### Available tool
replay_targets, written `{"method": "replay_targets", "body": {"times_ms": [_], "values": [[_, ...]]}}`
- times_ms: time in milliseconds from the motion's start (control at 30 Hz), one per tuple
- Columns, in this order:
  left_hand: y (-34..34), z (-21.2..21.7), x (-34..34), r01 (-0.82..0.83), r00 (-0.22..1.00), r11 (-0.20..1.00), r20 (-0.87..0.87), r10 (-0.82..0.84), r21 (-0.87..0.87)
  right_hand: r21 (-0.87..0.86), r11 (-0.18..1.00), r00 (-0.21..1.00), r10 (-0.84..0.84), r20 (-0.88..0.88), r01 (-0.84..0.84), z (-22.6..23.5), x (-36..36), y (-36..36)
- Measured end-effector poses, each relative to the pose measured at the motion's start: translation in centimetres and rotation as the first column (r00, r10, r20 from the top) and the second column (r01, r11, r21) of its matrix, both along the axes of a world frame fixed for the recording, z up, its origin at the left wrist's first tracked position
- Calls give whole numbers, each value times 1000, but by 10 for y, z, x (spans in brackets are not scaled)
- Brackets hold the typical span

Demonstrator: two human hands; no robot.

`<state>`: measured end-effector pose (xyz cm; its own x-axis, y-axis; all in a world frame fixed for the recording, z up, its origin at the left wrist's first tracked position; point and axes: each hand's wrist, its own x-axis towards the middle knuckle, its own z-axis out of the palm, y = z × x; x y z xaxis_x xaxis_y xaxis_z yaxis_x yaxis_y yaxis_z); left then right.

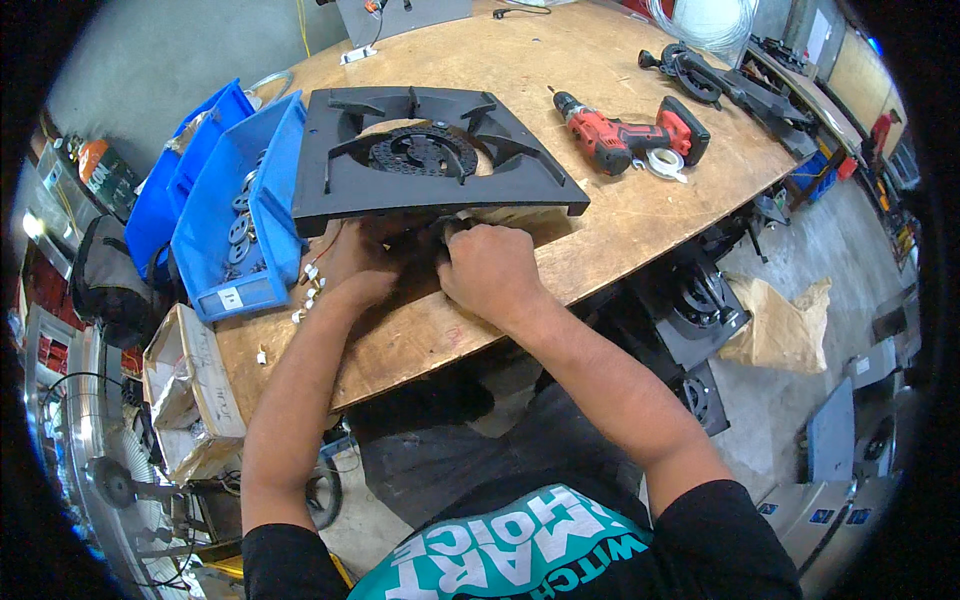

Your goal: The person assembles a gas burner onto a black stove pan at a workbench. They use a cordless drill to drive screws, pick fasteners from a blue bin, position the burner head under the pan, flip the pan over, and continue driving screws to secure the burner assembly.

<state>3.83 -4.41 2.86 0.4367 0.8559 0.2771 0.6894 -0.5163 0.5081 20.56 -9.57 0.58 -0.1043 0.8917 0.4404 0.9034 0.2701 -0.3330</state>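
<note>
Plain grey-green wall (200,60), upper left; broad wooden bench (560,50) in front. Second worktop (815,95) beyond, upper right. Floor (785,250) grey, smooth, stained. Bright light spot (35,224), far left

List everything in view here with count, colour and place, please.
Stove top: one, black, near edge of table
Table: one, tan wood, centre
Bins: two, blue, left of stove top
Washers: several, grey, nearer bin
Connectors: several, white, beside left forearm
Drill: one, red and black, right of stove top
Tape roll: one, white, beside drill
Box: one, off-white, left below table
Sack: one, tan, floor at right
Background clutter: too small to count
Left hand: one, bare, at stove top's near edge, fingers hidden
Right hand: one, bare, same edge, right of left hand
Sleeves: two, black, lower edge
</note>
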Motion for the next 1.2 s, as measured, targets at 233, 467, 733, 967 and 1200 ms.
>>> {"method": "replay_targets", "body": {"times_ms": [233, 467, 733, 967, 1200], "values": [[5, -7, -1, 28, 971, 988, 239, 9, -151, -115, 991, 997, -71, 11, 72, 16, -1, -10], [50, -44, -20, 8, 994, 1000, 113, -5, -24, 426, 890, 985, 172, 22, -165, 64, 21, -16], [72, -62, -26, -55, 841, 977, 536, -65, 204, -15, 955, 925, 292, 245, -297, 86, -9, 38], [46, -30, -27, -146, 957, 964, 278, 81, 224, -4, 931, 930, 364, -51, -365, 135, 7, 61], [14, 4, -31, -132, 990, 975, -23, 138, 178, -103, 971, 960, 191, -204, -215, 245, 76, 78]]}}
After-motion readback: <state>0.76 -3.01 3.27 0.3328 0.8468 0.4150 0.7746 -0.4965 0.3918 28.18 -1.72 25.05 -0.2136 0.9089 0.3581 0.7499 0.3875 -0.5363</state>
